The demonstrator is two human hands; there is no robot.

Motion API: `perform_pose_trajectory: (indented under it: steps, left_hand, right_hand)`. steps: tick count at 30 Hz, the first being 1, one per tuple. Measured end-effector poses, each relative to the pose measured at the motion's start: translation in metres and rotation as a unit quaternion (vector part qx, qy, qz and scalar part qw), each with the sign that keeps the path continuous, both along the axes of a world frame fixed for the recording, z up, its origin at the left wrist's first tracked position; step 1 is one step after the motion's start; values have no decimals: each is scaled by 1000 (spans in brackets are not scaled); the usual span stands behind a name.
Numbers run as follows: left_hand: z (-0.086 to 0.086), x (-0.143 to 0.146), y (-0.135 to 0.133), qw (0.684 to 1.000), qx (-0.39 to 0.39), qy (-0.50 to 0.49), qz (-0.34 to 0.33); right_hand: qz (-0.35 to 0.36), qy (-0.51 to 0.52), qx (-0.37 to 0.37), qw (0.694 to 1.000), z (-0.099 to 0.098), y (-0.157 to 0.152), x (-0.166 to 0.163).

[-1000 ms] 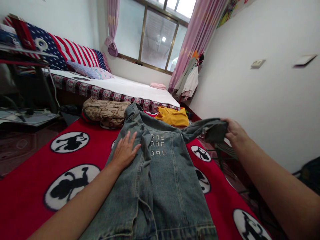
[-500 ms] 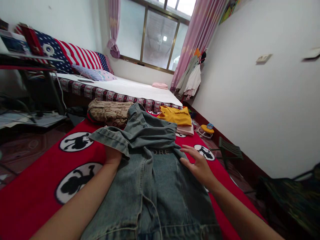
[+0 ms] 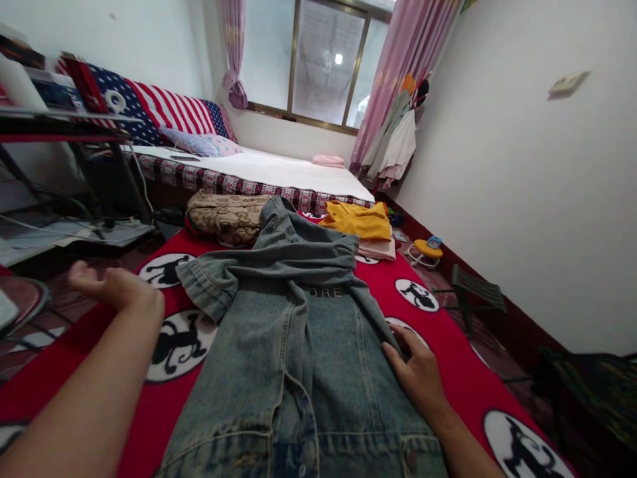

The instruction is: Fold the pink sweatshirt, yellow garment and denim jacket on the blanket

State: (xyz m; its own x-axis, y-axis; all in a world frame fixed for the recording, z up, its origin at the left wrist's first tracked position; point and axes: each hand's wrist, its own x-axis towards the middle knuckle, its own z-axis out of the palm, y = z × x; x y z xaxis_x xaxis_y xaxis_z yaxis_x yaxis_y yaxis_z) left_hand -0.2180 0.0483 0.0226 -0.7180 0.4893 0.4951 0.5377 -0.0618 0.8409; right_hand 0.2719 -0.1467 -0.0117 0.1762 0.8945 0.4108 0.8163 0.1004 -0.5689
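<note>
A blue-grey denim jacket (image 3: pixel 328 358) lies spread on a red blanket (image 3: pixel 124 438) with black-and-white round figures. Its sleeves are folded across the upper part, and the letters "ORE" show on the cloth. One sleeve's cuff (image 3: pixel 206 289) sticks out to the left. My left hand (image 3: pixel 117 287) is raised at the left, apart from the jacket, palm turned up, fingers loosely spread and holding nothing. At the jacket's right edge rests my right hand (image 3: pixel 415 365), thumb and fingers apart, touching the denim.
Beyond the jacket sit a folded brown patterned garment (image 3: pixel 223 216) and a folded yellow garment (image 3: pixel 358 220) on a pale pink one. Farther back is a bed (image 3: pixel 259 169). A cluttered desk (image 3: pixel 60 136) stands left, with a yellow stool (image 3: pixel 426 249) and a folding stool (image 3: pixel 475 289) at right.
My left hand has come out from under the sleeve and moved left, leaving the cuff flatter. My right hand has slid down along the jacket's right edge. The view has shifted slightly.
</note>
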Motion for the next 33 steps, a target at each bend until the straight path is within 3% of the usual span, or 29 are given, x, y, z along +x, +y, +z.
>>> perform_pose_trajectory:
  steps: [2,3,5,8,10,12,16,19,22,25,29,33]
  left_hand:
    - [10,-3,-5,994,69,-47,69]
    - [14,3,-8,994,92,-37,52]
    - [20,28,-13,992,85,57,-70]
    - [25,84,-14,939,21,225,-259]
    - [25,119,-9,893,-7,308,-327]
    - [24,145,2,861,-38,364,-352]
    - [27,172,29,823,-134,421,-358]
    - [39,178,44,803,-184,425,-375]
    - [63,176,55,818,-184,409,-360]
    - [99,163,65,837,-175,399,-331]
    - [143,138,77,860,-185,388,-275]
    - [154,124,80,883,-209,368,-202]
  right_hand:
    - [0,5,1,1000,0,1,0]
    - [1,5,1,1000,0,1,0]
    - [1,5,3,1000,-1,1,0]
    - [3,6,2,1000,-2,-1,1]
    - [5,6,2,1000,-2,-2,1]
    - [6,4,1,1000,-2,-3,2]
    - [7,-1,-2,1000,-2,-3,2]
    - [4,-3,-4,1000,-3,-3,1]
    - [5,-4,-13,1000,-4,-4,0]
    - [9,-18,-53,998,4,-5,0]
    - [78,32,-127,988,42,-10,-14]
    - [165,213,-170,948,88,-18,-63]
